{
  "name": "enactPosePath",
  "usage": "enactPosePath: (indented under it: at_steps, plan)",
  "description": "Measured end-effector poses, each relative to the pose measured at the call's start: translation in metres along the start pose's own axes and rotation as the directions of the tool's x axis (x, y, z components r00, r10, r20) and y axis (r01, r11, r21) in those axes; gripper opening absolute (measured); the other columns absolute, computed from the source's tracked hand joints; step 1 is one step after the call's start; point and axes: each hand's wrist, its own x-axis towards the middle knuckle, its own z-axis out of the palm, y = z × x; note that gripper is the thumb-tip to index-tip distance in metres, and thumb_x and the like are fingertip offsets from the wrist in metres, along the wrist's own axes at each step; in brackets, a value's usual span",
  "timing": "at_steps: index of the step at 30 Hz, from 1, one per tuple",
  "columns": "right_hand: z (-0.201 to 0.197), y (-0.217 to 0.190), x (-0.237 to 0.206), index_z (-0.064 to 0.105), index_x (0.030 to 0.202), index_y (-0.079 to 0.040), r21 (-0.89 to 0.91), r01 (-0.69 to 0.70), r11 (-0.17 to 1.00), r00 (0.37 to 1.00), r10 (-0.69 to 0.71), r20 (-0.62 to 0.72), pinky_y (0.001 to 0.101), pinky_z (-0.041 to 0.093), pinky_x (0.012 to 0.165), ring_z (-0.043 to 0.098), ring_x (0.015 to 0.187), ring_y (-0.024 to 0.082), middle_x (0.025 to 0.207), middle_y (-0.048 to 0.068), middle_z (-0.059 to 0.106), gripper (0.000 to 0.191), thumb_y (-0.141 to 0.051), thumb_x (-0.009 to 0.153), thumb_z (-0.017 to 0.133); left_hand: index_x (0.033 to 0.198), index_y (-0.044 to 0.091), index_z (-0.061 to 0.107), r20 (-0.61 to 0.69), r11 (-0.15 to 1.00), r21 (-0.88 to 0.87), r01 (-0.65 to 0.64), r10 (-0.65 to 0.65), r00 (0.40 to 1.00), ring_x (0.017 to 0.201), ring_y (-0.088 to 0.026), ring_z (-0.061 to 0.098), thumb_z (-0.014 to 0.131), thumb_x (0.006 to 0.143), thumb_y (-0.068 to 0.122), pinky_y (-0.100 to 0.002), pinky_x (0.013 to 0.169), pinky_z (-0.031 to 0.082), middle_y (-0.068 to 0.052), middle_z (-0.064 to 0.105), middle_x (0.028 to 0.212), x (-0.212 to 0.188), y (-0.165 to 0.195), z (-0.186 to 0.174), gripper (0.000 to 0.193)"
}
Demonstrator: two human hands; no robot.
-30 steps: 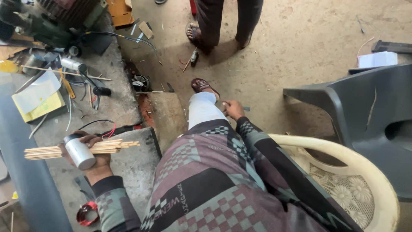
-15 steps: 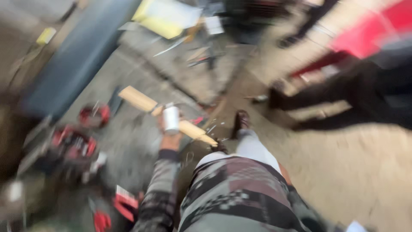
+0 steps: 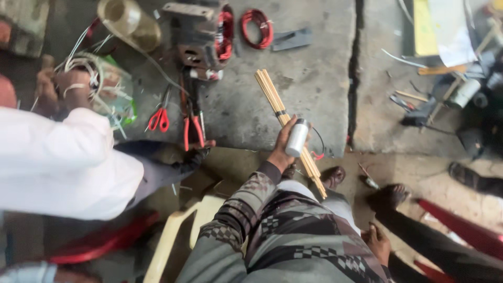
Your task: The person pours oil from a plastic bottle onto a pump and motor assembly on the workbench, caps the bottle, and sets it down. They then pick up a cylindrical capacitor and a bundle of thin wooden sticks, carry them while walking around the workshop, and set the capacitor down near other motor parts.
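Red-handled scissors (image 3: 159,118) lie near a red wire coil (image 3: 257,26).

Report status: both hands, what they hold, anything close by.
Left hand grips stick bundle and small silver cylinder. Right hand empty, by knee. Red scissors, pliers on slab nearby.

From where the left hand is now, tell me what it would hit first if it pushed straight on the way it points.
The left hand, holding a bundle of thin wooden sticks and a small white cylinder, points up-frame over bare concrete slab. The way looks free until the red wire coil, though depth is unclear.
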Motion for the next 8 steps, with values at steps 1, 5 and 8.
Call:
enactPosePath:
  at_steps: [1, 5, 8]
  plan:
    - [0.001, -0.01, 0.009, 0.065, 0.139, 0.002, 0.133, 0.015, 0.991, 0.999, -0.018, 0.026, 0.0368, 0.056, 0.074, 0.071, 0.08, 0.023, 0.101, 0.025, 0.074, 0.044, -0.031, 0.111, 0.057, 0.107, 0.003, 0.071, -0.005, 1.0, -0.028, -0.01, 0.01, 1.0, 0.054, -0.013, 0.063, 0.064, 0.101, 0.056, -0.025, 0.046, 0.052, -0.005, 0.068, 0.074, -0.002, 0.001, 0.0, 0.054]
    - [0.002, -0.028, 0.028, 0.059, 0.145, 0.0, -0.026, 0.08, 0.996, 0.997, -0.08, 0.01, 0.0365, 0.047, 0.073, 0.071, 0.097, 0.028, 0.11, 0.023, 0.069, 0.043, -0.026, 0.112, 0.053, 0.106, 0.007, 0.063, -0.214, 0.99, -0.039, -0.139, 0.127, 0.968, 0.062, -0.013, 0.065, 0.062, 0.101, 0.048, -0.027, 0.05, 0.051, -0.005, 0.072, 0.088, -0.01, 0.007, 0.002, 0.042]
    - [0.008, -0.032, 0.049, 0.045, 0.154, -0.004, -0.055, 0.271, 0.961, 0.953, -0.26, 0.155, 0.0362, 0.055, 0.091, 0.069, 0.114, 0.032, 0.139, 0.02, 0.063, 0.052, -0.009, 0.103, 0.049, 0.109, 0.005, 0.062, -0.173, 0.979, -0.117, -0.164, 0.143, 0.974, 0.061, -0.014, 0.065, 0.063, 0.101, 0.049, -0.027, 0.049, 0.05, -0.006, 0.072, 0.087, -0.018, 0.01, 0.001, 0.045]
